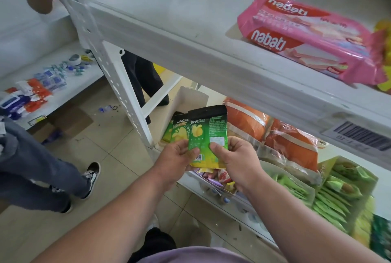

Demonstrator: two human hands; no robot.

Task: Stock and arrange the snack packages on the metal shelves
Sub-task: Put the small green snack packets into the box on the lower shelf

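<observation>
Both my hands hold a small stack of green and yellow chip packets (208, 133) with black tops, upright, in front of the lower shelf's left end. My left hand (174, 160) grips the stack's left side, thumb on the front packet. My right hand (237, 161) pinches the right side, thumb on the packet's face. Two pink Nabati wafer packs (313, 36) lie stacked on the white metal top shelf (190, 29). On the lower shelf (222, 197) sit orange snack bags (292, 146), boxes of green packets (338, 190) and small mixed sweets (220, 178).
A white perforated upright (118, 84) stands left of my hands. Another low shelf (63, 93) at the left carries small blue and orange packets. A person's legs in jeans and sneakers (88, 180) stand on the tiled floor at the left; another person in dark trousers (143, 80) stands behind the upright.
</observation>
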